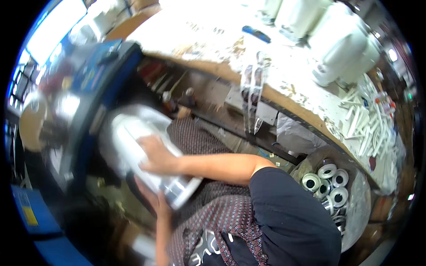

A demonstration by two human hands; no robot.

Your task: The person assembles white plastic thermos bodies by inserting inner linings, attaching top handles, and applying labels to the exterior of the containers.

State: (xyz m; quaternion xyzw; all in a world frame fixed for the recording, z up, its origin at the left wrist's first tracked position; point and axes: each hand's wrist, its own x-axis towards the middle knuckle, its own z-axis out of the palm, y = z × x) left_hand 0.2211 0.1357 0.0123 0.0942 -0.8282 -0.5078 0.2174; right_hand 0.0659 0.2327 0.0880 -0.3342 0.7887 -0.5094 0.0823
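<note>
Both hands clasp a clear plastic housing below the bench: right hand flat above, left hand beneath; apparently light, stiff, slippery.

both hands clasped, arms leftward

This place was a workshop, or a small factory room, not a home. A long wooden workbench curved across the view, and its top was covered with white dust, chips and stains. White plastic machine housings stood in a row on the bench. Many white plastic strips lay in a loose heap at its right end. Under the bench, a round bin held rolls of tape. A metal bracket hung from the bench edge. At the left stood a blue machine frame, and bright windows were behind it.
</note>
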